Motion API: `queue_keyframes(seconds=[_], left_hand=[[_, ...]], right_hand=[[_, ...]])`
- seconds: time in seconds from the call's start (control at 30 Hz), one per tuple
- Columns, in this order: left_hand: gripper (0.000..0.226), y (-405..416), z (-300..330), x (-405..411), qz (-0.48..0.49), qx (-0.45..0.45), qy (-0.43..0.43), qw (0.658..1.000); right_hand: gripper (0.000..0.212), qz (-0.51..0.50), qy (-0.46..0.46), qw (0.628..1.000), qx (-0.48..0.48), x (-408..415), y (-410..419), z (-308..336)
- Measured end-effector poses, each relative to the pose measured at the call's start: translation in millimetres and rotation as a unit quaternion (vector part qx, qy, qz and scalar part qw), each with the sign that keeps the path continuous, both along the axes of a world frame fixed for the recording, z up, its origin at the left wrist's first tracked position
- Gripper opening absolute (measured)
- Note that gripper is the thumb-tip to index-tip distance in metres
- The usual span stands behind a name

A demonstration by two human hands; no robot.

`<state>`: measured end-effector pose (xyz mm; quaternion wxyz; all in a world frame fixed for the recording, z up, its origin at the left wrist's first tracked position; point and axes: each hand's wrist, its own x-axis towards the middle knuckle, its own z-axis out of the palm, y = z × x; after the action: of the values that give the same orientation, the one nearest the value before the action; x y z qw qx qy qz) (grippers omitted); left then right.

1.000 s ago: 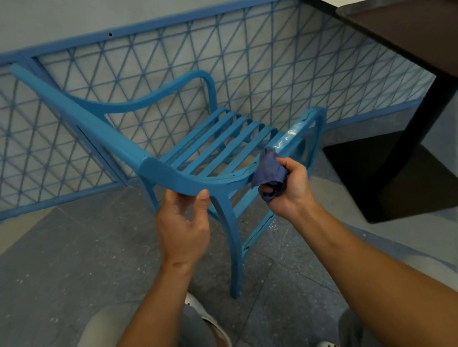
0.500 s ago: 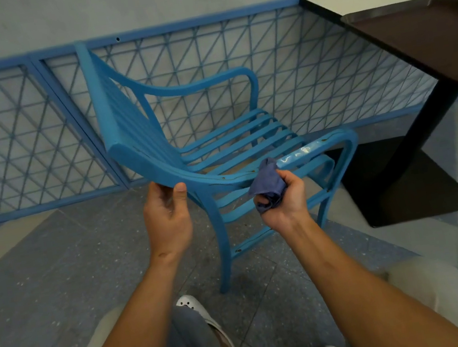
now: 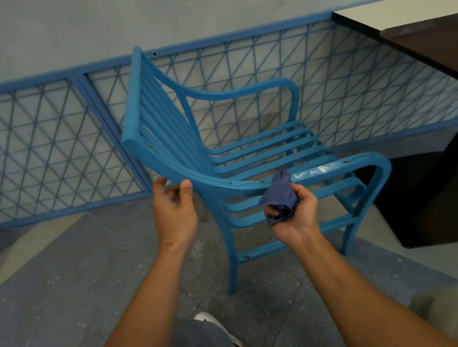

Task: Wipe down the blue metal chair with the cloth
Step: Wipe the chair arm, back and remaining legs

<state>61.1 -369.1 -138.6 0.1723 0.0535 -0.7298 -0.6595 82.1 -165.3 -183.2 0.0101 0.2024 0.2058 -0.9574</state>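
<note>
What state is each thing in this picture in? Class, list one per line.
Blue metal slatted chair: on its feet, near armrest wet and streaked.
Crumpled dark blue cloth: bunched, pressed against near armrest.
Left hand: grips the armrest near the backrest.
Right hand: grips the cloth.
Dark brown tray: lying on the white table.

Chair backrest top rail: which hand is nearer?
Left. The left hand grips the near armrest close below the backrest; the right hand, holding the cloth, sits farther forward along that armrest.
</note>
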Motion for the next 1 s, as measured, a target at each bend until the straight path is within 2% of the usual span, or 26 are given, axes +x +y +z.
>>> queue_keyframes(seconds=[0.3,0.4,0.5,0.57,0.63,0.8,1.0], left_hand=[[0.040,3,4,28,0.066,0.111,-0.098,0.987],[0.036,22,-5,53,0.023,0.111,-0.148,0.982],[0.035,42,-12,69,-0.057,0.112,-0.168,0.978],[0.031,50,-8,74,-0.093,0.080,-0.152,0.981],[0.029,51,0,73,-0.106,0.027,-0.125,0.986],[0.009,32,34,60,-0.035,-0.029,-0.057,0.997],[0.030,-4,69,48,0.016,-0.138,0.033,0.990]], right_hand=[[0.012,0.045,-0.060,0.993,0.086,34,-36,0],[0.009,0.051,-0.046,0.979,0.190,46,-41,-3],[0.012,0.070,-0.030,0.932,0.354,53,-42,7],[0.017,0.096,0.020,0.900,0.425,57,-43,21],[0.020,0.120,0.089,0.887,0.437,57,-44,33],[0.023,0.123,0.204,0.860,0.452,41,-51,59],[0.022,0.140,0.277,0.842,0.442,12,-69,100]])
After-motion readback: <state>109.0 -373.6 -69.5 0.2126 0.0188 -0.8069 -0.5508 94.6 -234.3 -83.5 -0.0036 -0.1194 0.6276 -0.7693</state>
